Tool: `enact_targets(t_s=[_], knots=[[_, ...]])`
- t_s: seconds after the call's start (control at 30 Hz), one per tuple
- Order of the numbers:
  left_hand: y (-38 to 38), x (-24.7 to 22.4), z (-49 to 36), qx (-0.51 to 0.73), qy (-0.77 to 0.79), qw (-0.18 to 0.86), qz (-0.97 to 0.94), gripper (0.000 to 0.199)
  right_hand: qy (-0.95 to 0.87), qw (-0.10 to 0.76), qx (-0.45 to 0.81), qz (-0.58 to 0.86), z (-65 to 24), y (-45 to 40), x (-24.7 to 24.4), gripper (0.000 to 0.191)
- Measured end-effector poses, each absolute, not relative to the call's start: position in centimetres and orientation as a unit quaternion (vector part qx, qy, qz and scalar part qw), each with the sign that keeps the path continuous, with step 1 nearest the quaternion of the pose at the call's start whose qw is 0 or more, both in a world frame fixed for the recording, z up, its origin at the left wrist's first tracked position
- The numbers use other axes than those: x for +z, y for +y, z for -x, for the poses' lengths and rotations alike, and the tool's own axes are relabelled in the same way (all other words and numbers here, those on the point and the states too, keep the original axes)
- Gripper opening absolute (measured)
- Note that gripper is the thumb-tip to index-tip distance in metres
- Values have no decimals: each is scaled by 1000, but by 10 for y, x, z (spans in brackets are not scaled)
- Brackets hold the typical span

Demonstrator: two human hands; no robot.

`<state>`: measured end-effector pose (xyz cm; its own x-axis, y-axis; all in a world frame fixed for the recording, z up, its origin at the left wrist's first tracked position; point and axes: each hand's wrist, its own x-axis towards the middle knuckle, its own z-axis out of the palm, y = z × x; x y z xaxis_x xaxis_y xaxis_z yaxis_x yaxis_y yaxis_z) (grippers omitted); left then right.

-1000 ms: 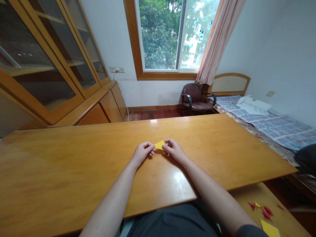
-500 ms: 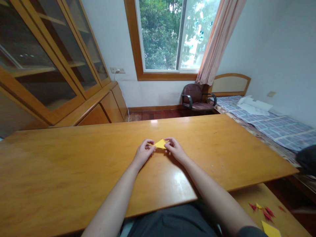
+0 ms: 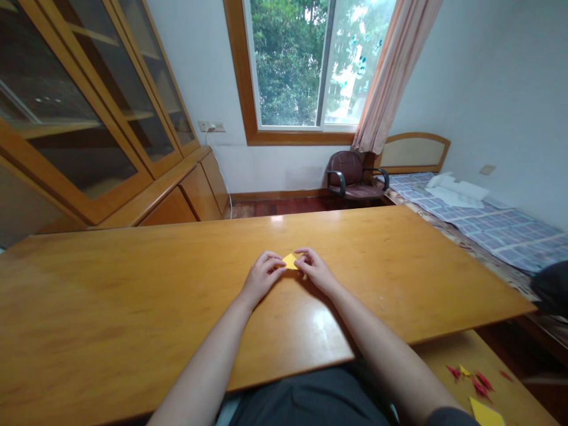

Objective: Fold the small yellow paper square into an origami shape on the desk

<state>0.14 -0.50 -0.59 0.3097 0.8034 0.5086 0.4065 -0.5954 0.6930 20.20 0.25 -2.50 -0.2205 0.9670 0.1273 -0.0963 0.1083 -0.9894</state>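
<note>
A small piece of folded yellow paper (image 3: 290, 261) is between my two hands, over the middle of the wooden table (image 3: 133, 307). My left hand (image 3: 265, 272) pinches its left side between thumb and fingers. At the paper's right side, my right hand (image 3: 312, 266) has thumb and fingertips closed on it. The fingers cover both ends of the paper, so only its middle with a peak at the top shows.
On a lower surface (image 3: 437, 355) at the bottom right lie several small red folded pieces (image 3: 481, 387), a small yellow one (image 3: 464, 371) and a yellow sheet (image 3: 486, 412). Beyond the table stand a chair (image 3: 348, 171), a cabinet (image 3: 164, 201) and a bed (image 3: 488, 219).
My left hand has shifted slightly right along the paper, closer to my right hand, and less of the paper's left side shows. My right hand has hardly moved.
</note>
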Motion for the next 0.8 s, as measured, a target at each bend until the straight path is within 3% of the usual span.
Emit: enact_targets(t_s=[0.47, 0.8], knots=[[-6, -2, 0, 439, 396, 222, -775, 14, -572, 466, 532, 414, -200, 0, -19, 33], [-8, 1, -1, 427, 405, 214, -780, 15, -717, 479, 275, 426, -202, -8, -11, 15]])
